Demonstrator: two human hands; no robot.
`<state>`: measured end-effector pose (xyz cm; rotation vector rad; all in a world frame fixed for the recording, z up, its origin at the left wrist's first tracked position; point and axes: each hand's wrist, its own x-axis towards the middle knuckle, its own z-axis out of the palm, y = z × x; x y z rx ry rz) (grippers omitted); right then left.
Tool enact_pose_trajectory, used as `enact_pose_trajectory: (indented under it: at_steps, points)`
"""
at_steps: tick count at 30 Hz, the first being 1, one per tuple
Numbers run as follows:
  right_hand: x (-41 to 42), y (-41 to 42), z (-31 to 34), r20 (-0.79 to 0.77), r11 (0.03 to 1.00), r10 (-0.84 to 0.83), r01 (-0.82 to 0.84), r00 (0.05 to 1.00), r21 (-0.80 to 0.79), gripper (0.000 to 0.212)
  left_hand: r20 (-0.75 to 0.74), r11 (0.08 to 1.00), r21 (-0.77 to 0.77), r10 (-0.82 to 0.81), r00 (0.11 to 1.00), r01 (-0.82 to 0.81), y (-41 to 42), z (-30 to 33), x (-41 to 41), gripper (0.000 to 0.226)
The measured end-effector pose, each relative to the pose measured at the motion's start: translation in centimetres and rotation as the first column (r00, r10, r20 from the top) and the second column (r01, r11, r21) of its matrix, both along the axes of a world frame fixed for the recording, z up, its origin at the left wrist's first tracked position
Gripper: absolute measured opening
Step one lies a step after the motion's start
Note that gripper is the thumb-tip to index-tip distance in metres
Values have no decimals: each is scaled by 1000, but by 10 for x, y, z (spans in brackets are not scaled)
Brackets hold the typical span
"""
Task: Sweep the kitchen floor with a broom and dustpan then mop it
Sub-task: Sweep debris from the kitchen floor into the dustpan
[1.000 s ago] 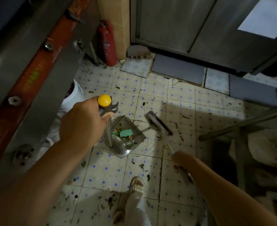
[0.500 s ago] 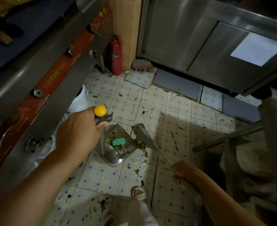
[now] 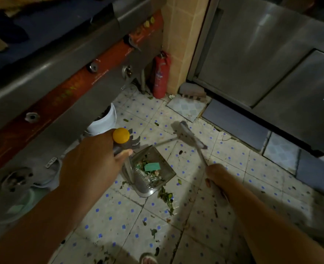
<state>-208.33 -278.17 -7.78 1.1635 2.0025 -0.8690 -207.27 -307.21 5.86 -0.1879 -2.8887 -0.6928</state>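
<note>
sweeping | dustpan (image 3: 153, 172) gripped by left hand (image 3: 92, 161) | broom (image 3: 190, 137) gripped by right hand (image 3: 217, 173) | scraps (image 3: 166, 196) are best drawn in with short strokes

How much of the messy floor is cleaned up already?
Some is done: the dustpan already holds green scraps. Sweeping is in hand: the left hand grips the dustpan handle, the right hand holds the broom. Left to do: a pile of scraps beside the dustpan, bits scattered across the floor, then mopping. No mop is in view.
</note>
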Motion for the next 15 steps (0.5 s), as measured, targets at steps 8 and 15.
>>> enact_pose_trajectory:
  at_steps: [8, 15]
  points:
    - [-72, 29, -47, -19, 996, -62, 61, 998, -67, 18, 57, 995, 50, -83, 995, 81, 12, -12, -10, 55]
    - [18, -16, -54, 52, 994, 82, -78, 995, -75, 37, -93, 970, -97, -230, 969, 221, -2, 1, 2, 43]
